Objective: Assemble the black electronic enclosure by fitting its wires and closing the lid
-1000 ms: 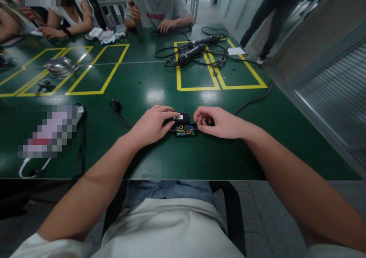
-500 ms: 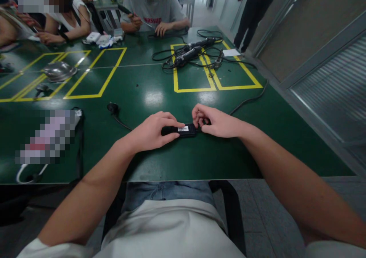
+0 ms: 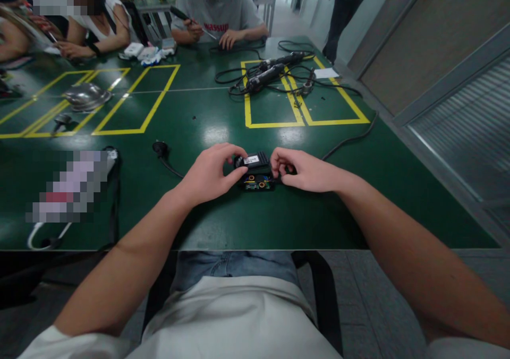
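A small black power adapter lies on the green table (image 3: pixel 223 215) in front of me. Its black lid (image 3: pixel 255 161), with a white label, is tilted up and back, exposing the circuit board (image 3: pixel 257 182) with copper coils. My left hand (image 3: pixel 211 173) pinches the lid's left end between thumb and fingers. My right hand (image 3: pixel 305 169) is curled shut at the adapter's right end, fingertips on the case where a black cable (image 3: pixel 350 137) leaves it.
A black plug and cord (image 3: pixel 161 149) lie left of my hands. Electric screwdrivers and tangled cables (image 3: pixel 266 75) sit in a yellow-taped box further back. A metal bowl (image 3: pixel 85 94) is at the far left. People sit along the far edge; one stands at the back right.
Half a second ago the lid lay closed flat on the case. It is now lifted and tilted back by my left hand, showing the board. My right hand has stayed put.
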Demonstrator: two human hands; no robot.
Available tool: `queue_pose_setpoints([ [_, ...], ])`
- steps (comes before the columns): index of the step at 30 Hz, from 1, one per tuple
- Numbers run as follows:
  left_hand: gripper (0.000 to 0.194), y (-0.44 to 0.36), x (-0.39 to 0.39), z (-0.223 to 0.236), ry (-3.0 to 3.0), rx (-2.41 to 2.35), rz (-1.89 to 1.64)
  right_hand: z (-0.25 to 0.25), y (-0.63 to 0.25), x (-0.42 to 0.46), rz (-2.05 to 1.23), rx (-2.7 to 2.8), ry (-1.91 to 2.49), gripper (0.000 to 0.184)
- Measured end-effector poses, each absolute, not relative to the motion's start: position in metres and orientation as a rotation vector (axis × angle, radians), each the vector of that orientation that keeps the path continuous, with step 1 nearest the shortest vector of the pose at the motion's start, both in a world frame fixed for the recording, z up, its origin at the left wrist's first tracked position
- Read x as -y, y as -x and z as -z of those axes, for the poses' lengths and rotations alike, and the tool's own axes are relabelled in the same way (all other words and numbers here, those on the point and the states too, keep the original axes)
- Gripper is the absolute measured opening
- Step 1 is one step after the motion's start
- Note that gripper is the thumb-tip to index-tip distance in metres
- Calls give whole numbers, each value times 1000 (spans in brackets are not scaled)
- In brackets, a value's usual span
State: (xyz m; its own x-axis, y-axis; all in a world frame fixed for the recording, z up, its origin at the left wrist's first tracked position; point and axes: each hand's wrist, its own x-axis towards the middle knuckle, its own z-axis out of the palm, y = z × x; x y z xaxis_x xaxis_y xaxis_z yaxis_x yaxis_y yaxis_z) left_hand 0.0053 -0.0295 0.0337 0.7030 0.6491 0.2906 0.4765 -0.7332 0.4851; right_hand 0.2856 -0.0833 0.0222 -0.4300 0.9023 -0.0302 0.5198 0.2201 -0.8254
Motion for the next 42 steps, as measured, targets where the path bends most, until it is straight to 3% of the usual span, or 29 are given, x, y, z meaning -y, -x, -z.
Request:
queue_pose_setpoints([
  [5, 18, -5, 24, -25, -2595, -1071, -502, -24, -284, 85, -1006, 2124, 1323, 12],
  [17, 3, 1, 33, -43, -2559, -785, -327, -29, -277, 89, -944, 2165, 1367, 13],
  [38, 8, 3, 32, -43, -2532, -757, -320, -32, -284, 88, -1014, 2115, 1383, 15],
  [42, 17, 1, 32, -40, -2603, -768, -464, -32, -283, 88, -1020, 2130, 1380, 13],
])
